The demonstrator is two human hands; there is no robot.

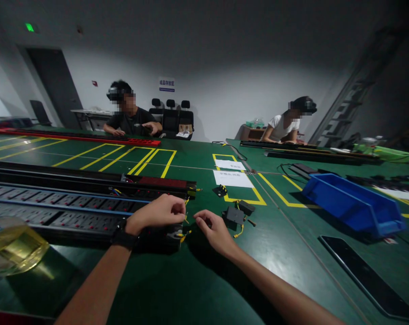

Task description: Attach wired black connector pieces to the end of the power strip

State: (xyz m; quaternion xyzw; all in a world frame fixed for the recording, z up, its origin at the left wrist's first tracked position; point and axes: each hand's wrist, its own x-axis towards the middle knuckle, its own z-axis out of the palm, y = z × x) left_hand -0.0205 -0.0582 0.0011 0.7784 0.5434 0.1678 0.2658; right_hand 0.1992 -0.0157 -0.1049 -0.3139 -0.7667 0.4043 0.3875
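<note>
Long black socket strips (89, 220) with rows of outlets and small red parts lie across the left of the green table. Over their right end is my left hand (162, 211), its fingers curled together beside a thin yellow wire (186, 220); what they pinch is too small to make out. My right hand (213, 228) is just to the right, a small gap away, thumb and forefinger close together, with anything between them not discernible. Black box-shaped parts (234, 216) with yellow wires lie right behind my right hand. Yellow-green wire ends (183, 235) stick out of the nearest strip.
A blue bin (353, 205) and a dark phone (367, 275) are on the right. A bottle of yellow liquid (18, 248) is at the left. Paper sheets (233, 178) lie behind the black parts. Two people sit across the green table (275, 253).
</note>
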